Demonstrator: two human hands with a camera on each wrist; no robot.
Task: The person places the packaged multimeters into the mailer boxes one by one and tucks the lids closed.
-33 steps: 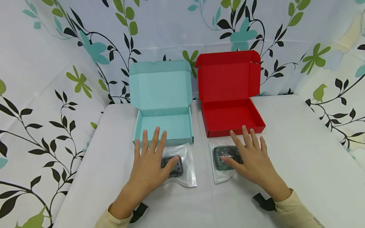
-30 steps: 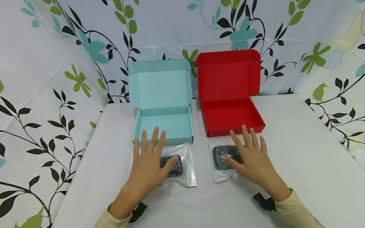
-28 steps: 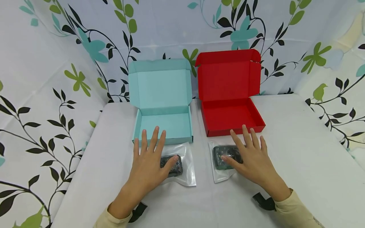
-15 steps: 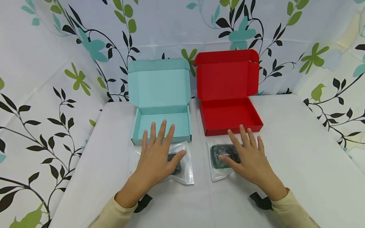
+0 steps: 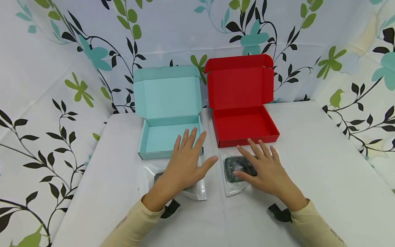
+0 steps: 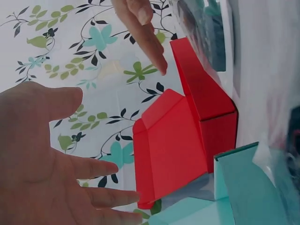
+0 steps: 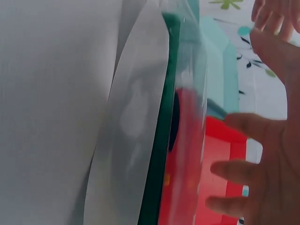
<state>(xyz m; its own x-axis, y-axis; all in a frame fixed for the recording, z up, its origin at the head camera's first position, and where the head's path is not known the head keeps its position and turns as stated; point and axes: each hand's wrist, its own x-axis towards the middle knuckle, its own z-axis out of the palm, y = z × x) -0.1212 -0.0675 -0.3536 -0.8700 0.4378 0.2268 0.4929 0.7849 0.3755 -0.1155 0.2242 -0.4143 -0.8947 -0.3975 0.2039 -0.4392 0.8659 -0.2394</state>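
Observation:
My left hand (image 5: 185, 164) is spread, fingers straight, above a clear plastic pouch (image 5: 149, 168) with a dark object partly hidden beneath the hand. Its fingertips overlap the front right corner of an open light-teal cardboard box (image 5: 154, 154). My right hand (image 5: 266, 169) spreads over the left-hand one of its fingers' shadows and a second clear pouch (image 5: 231, 189), which holds a dark green flat object (image 5: 237, 166). Behind that pouch stands an open red cardboard box (image 5: 234, 141). The left wrist view shows a bare left palm (image 6: 47, 159); nothing is in either hand.
Both box lids are raised at the back, against a leaf-patterned cloth backdrop (image 5: 172, 34). A white cloth covers the table (image 5: 216, 219). Black straps hang by the left wrist (image 5: 170, 208) and the right wrist (image 5: 280, 213).
My left hand has moved right and slightly forward, uncovering the left part of its pouch. The right hand stays nearly in place, while the whole head view has shifted a little.

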